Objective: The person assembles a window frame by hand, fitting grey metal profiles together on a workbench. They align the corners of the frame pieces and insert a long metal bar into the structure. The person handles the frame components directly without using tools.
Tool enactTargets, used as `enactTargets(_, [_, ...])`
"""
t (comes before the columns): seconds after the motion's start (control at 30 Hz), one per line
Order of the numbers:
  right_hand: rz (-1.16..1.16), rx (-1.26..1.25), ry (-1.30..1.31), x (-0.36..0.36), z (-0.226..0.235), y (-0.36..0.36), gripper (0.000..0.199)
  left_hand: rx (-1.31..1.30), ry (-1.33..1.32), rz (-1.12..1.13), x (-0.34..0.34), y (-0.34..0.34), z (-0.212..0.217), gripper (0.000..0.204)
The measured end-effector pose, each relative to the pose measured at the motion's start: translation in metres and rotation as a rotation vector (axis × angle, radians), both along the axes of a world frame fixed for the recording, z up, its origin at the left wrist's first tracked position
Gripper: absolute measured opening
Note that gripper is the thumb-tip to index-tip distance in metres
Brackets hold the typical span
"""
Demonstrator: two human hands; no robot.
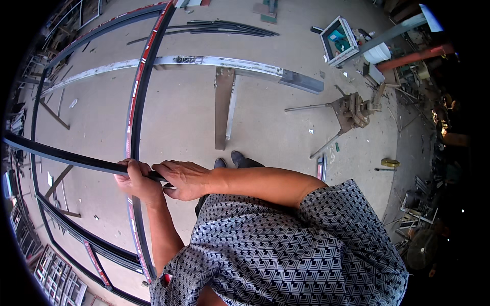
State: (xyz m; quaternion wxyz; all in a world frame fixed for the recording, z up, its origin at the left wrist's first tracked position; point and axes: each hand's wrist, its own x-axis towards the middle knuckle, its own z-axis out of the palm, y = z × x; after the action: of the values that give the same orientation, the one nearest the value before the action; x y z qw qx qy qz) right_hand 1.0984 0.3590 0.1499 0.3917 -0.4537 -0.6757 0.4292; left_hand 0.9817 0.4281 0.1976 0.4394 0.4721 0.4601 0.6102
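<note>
Strip (76, 158) sticks out past left hand (140, 184), 9-to-10 o'clock
That one's curled round it, right hand (188, 179) pinches the near end.

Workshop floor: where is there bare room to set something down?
Bare floor lies between the red-striped frame bar and the pale beam's brown leg; another patch lies between that leg and the metal stand. It's crowded along the right edge, with scattered scrap, and where the left hand and right hand meet at the dark bar.
</note>
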Motion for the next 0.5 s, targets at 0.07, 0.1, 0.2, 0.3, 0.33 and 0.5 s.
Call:
enactTargets(0.07, [-0.138, -0.039, 0.029, 0.001, 0.001, 0.006, 0.044, 0.03, 0.0, -0.141, 0.017, 0.012, 0.0, 0.011])
enactTargets(0.1, [-0.232, -0.025, 0.018, 0.007, 0.001, 0.002, 0.041, 0.04, -0.01, -0.211, 0.03, 0.012, -0.001, 0.012])
enactTargets(0.2, [-0.368, -0.123, -0.046, 0.031, 0.006, -0.015, 0.035, -0.021, -0.104, -0.433, 0.064, 0.0, 0.001, 0.012])
enactTargets(0.3, [-0.518, -0.136, -0.16, 0.047, -0.006, -0.04, 0.028, -0.079, -0.163, -0.686, 0.083, -0.004, -0.008, 0.018])
enactTargets(0.33, [-0.557, -0.154, -0.195, 0.053, -0.009, -0.05, 0.027, -0.139, -0.176, -0.733, 0.091, -0.011, -0.009, 0.019])
enactTargets(0.5, [-0.746, -0.073, -0.34, 0.093, -0.025, -0.094, 0.025, -0.272, -0.217, -0.961, 0.129, -0.029, -0.019, 0.026])
